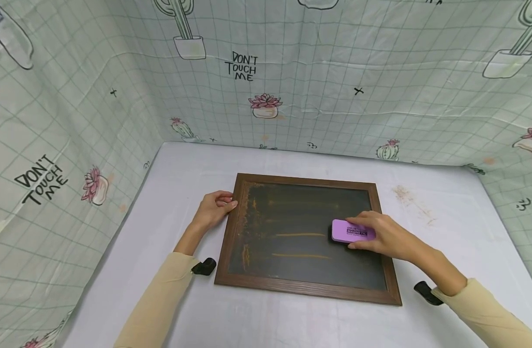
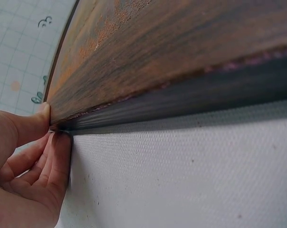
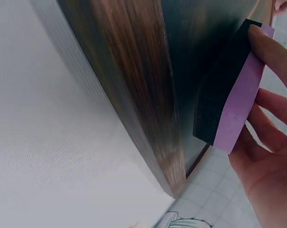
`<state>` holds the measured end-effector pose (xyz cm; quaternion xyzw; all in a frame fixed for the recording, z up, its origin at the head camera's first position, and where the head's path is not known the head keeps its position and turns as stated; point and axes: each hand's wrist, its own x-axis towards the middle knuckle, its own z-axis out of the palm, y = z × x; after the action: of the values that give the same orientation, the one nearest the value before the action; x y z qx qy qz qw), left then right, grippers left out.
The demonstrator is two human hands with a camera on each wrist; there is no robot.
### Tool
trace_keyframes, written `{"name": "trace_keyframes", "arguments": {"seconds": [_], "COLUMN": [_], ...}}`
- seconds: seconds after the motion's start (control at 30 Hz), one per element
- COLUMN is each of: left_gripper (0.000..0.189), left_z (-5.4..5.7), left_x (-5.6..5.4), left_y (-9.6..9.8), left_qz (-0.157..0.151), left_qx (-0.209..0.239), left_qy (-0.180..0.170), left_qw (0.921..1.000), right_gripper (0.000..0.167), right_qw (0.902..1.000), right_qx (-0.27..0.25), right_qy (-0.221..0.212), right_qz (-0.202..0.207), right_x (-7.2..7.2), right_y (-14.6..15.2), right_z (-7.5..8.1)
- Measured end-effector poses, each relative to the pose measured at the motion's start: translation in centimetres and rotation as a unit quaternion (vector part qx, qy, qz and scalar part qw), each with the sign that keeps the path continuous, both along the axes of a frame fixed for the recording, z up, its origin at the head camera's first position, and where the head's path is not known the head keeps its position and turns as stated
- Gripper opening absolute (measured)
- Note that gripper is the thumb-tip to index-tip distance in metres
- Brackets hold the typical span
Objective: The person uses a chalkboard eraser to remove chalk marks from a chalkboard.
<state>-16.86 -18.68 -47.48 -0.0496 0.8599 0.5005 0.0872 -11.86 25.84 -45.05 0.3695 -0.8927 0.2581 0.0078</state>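
Observation:
A blackboard [image 1: 301, 268] in a brown wooden frame lies on the white table, with orange chalk lines and smears mostly on its left half. At the frame's left side, my left hand [image 1: 214, 209] pinches the edge, thumb on top and fingers against the side and underneath, as the left wrist view shows of the frame [image 2: 148, 71]. Over the right part of the board, my right hand [image 1: 385, 234] grips a purple magnetic eraser [image 1: 352, 231] between thumb and fingers. The eraser's dark felt [image 3: 224, 85] faces the board in the right wrist view, its purple back toward the palm.
Orange chalk dust [image 1: 403, 195] marks the white table [image 1: 301, 321] right of the board. Curtain-like cloth [image 1: 309, 77] with a grid and cactus print surrounds the table at the back and sides. Each wrist carries a small black device [image 1: 205, 267].

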Motion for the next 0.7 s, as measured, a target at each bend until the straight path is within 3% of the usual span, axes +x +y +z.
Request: {"name": "trace_keyframes", "arguments": {"seconds": [0.23,0.7], "left_gripper": [0.039,0.039], "left_z": [0.03,-0.01], "left_x": [0.0,-0.02], "left_y": [-0.05,0.05], "left_qz": [-0.001,0.003], "left_qx": [0.004,0.003], "left_qy": [-0.001,-0.004], "left_qw": [1.0,1.0], "right_gripper": [0.056,0.059], "right_qw": [0.9999,0.9997], "right_qx": [0.004,0.009], "right_qy": [-0.016,-0.005], "right_qz": [0.001,-0.021], "right_x": [0.59,0.95], "right_y": [-0.32,-0.97], "right_z": [-0.23,-0.73]}}
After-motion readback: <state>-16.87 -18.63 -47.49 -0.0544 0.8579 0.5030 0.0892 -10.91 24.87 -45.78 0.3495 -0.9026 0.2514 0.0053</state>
